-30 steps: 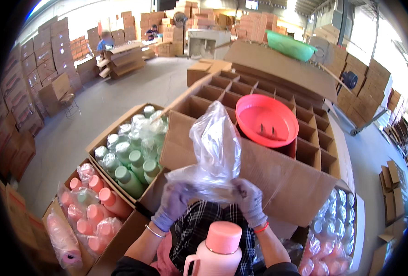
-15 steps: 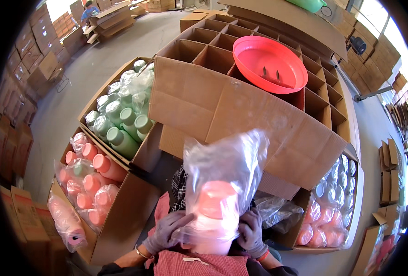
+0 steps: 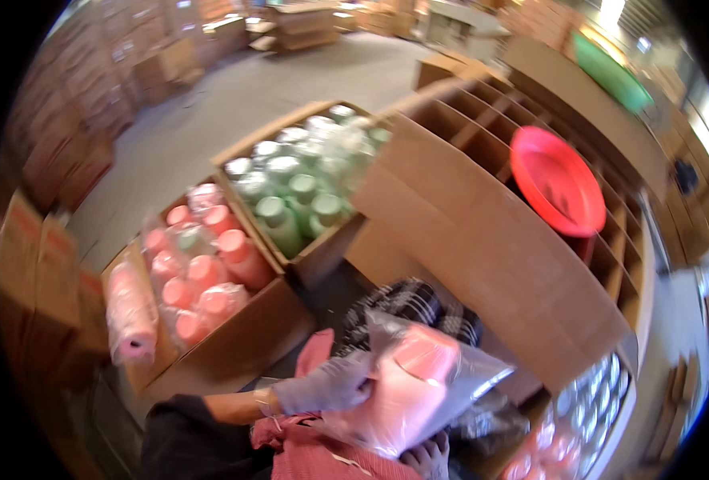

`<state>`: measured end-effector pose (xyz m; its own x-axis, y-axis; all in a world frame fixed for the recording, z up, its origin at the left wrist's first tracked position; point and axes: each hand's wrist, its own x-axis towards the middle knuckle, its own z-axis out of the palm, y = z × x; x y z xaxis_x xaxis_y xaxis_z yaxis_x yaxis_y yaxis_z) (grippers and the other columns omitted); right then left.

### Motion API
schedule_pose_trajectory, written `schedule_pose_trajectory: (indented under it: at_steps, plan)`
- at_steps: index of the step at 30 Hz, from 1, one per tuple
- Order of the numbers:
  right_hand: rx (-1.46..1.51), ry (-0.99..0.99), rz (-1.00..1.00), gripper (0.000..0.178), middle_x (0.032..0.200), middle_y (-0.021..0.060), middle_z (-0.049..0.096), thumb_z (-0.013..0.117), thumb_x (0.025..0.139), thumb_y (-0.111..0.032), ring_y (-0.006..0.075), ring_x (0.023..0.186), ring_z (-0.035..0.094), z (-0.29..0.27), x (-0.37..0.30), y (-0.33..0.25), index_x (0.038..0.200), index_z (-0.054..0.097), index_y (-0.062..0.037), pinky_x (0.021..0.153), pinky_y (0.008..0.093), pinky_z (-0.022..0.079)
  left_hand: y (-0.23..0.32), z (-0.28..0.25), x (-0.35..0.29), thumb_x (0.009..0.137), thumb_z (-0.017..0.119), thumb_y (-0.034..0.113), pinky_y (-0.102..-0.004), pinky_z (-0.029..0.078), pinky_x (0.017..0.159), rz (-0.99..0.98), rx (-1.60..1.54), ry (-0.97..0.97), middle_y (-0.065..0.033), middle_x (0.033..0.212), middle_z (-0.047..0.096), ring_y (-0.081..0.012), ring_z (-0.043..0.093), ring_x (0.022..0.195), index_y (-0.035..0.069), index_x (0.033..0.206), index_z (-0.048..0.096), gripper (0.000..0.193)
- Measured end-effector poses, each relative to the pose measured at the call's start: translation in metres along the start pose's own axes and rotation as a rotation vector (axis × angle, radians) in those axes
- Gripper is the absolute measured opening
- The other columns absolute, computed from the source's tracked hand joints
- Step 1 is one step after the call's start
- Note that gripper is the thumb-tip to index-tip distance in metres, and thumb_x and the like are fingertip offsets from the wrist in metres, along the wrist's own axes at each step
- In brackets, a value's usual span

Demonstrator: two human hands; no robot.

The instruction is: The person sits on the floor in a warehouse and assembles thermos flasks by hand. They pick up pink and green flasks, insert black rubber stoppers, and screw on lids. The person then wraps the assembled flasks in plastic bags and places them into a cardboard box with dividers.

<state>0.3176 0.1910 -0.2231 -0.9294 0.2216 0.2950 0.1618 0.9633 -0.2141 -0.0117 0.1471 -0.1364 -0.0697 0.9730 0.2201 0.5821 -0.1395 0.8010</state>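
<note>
A pink bottle (image 3: 420, 364) in a clear plastic bag (image 3: 482, 373) lies tilted over my lap, its cap end pointing away from me. My left hand (image 3: 330, 384), in a grey glove, is closed on the bag at the bottle's left side. Low at the bottle's base, my gloved right hand (image 3: 428, 458) has its fingers bent against the bag; the picture's lower part hides some of it, and motion blurs it. Dark crumpled plastic bags (image 3: 486, 424) lie right of the bottle.
Left stand a carton of pink bottles (image 3: 234, 336) and a carton of green bottles (image 3: 246, 210). Ahead is a large divided carton (image 3: 490, 232) with a red-pink basin (image 3: 558, 182) on it. A carton of bagged bottles (image 3: 594, 400) sits at right. Stacked boxes (image 3: 74, 96) line the far left.
My view has swung left and tilted. The bagged bottle has gone from upright to leaning right, and the bag's open top has collapsed around it. My right hand has moved down to its base.
</note>
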Motion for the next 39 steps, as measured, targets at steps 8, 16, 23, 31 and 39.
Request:
schedule_pose_trajectory:
  at_steps: [8,16,23,31,39]
  plan:
    - [0.733,0.015,0.202,0.025,0.100,0.0215,0.058,0.066,0.077,-0.010,0.0421,0.087,0.058,-0.038,0.098,0.002,0.099,0.058,-0.0017,0.074,0.0474,0.049,-0.067,-0.040,-0.134,0.097,0.062,0.023,-0.0303,0.050,0.088,-0.675,-0.843,-0.092,-0.0008,0.110,0.066,-0.0136,0.061,0.101,0.001,0.123,0.061,0.034]
    - [0.239,0.320,-0.190,0.031,0.110,0.0153,0.063,0.065,0.082,-0.017,0.0355,0.093,0.063,0.023,0.412,0.071,0.112,0.064,-0.0070,0.082,0.0474,0.051,-0.093,-0.130,-0.052,0.092,0.063,0.010,-0.0367,0.054,0.079,-0.442,-0.194,0.387,-0.0082,0.102,0.071,-0.0235,0.068,0.092,0.001,0.107,0.066,0.017]
    - [0.166,-0.148,-0.214,0.031,0.104,0.0088,0.061,0.065,0.086,-0.032,0.0299,0.090,0.062,0.046,0.423,0.092,0.112,0.064,-0.0155,0.080,0.0436,0.049,-0.349,-0.243,0.003,0.084,0.060,0.011,-0.0405,0.055,0.073,-0.412,0.543,0.559,-0.0184,0.086,0.070,-0.0328,0.068,0.077,-0.003,0.089,0.066,0.016]
    - [0.209,-0.051,-0.253,0.026,0.106,0.0132,0.065,0.068,0.082,-0.014,0.0316,0.093,0.063,-0.007,0.394,0.082,0.107,0.066,-0.0053,0.089,0.0427,0.050,-0.442,-0.219,0.053,0.084,0.057,0.014,-0.0434,0.057,0.076,-0.563,0.917,-0.226,-0.0157,0.095,0.073,-0.0323,0.072,0.087,0.009,0.090,0.075,0.019]
    - [0.318,0.077,-0.154,0.024,0.096,0.0088,0.068,0.072,0.077,-0.009,0.0273,0.088,0.066,0.002,0.393,0.086,0.101,0.069,-0.0064,0.088,0.0439,0.052,-0.402,-0.280,0.091,0.080,0.065,0.025,-0.0430,0.058,0.062,-0.830,0.999,-0.180,-0.0121,0.085,0.074,-0.0312,0.073,0.079,0.014,0.085,0.076,0.017]
